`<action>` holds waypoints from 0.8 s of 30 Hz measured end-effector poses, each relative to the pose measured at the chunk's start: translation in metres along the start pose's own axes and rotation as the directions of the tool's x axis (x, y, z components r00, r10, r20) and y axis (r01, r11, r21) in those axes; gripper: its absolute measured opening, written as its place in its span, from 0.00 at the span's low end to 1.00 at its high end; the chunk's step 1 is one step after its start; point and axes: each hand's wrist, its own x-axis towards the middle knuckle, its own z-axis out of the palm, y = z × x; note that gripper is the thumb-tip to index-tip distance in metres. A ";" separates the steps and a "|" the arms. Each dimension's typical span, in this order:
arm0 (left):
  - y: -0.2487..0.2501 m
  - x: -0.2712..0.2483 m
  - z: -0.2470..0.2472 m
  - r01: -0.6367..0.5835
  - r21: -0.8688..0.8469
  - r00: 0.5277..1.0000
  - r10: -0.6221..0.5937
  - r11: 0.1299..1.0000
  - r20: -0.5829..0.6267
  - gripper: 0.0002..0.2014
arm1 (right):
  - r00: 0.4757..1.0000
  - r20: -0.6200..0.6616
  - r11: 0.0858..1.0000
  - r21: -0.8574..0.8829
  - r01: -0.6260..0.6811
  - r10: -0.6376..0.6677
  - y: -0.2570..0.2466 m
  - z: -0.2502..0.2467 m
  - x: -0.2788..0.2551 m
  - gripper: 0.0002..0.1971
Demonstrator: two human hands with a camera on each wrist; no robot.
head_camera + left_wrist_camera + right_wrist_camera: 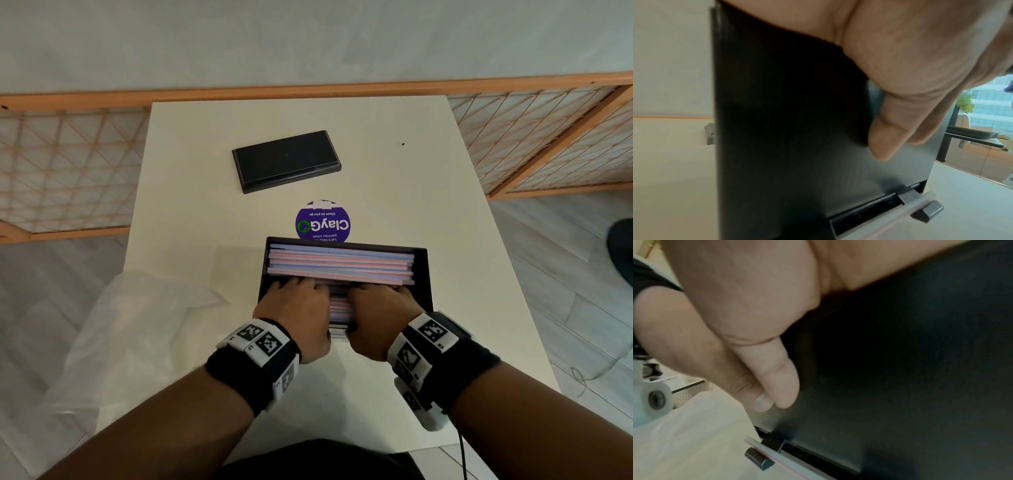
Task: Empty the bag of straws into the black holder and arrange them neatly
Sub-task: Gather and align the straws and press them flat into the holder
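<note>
The black holder [423, 274] stands open near the table's front, filled with pink and blue striped straws [342, 262] lying crosswise. My left hand [296, 303] and right hand [376, 305] both grip its near wall, fingers curled over the rim onto the straws. In the left wrist view my left thumb [885, 138] presses the holder's front wall [787, 129]. In the right wrist view my right thumb [781, 379] presses the same front wall [900, 369]. One straw [890, 216] lies in the slot at the holder's base. The empty clear bag [137, 325] lies crumpled at the left.
The holder's black lid [286, 161] lies flat further back on the white table [462, 205]. A round purple sticker [322, 222] sits just behind the holder. A wooden lattice screen [68, 164] runs behind the table.
</note>
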 end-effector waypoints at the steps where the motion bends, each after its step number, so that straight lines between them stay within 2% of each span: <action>1: 0.000 0.000 -0.001 0.005 -0.001 1.000 -0.005 1.000 0.010 0.23 | 1.000 0.004 1.000 0.001 0.000 0.000 0.000 0.000 0.000 0.18; 7: 0.001 -0.002 -0.003 0.013 0.021 1.000 -0.013 1.000 0.001 0.20 | 1.000 0.025 1.000 -0.022 -0.015 0.016 -0.001 -0.006 -0.004 0.23; 11: 0.002 -0.003 -0.004 0.006 0.008 1.000 -0.006 1.000 -0.031 0.26 | 1.000 0.000 1.000 -0.009 0.000 0.000 -0.001 -0.005 -0.003 0.24; 20: 0.001 -0.001 -0.003 0.016 0.004 0.999 -0.016 1.000 0.033 0.17 | 0.999 0.037 1.000 -0.022 -0.004 0.005 0.000 -0.006 -0.002 0.20; 24: 0.001 -0.001 -0.003 0.004 -0.002 1.000 -0.005 1.000 -0.014 0.21 | 1.000 -0.020 1.000 0.004 0.002 -0.002 -0.001 -0.002 -0.003 0.21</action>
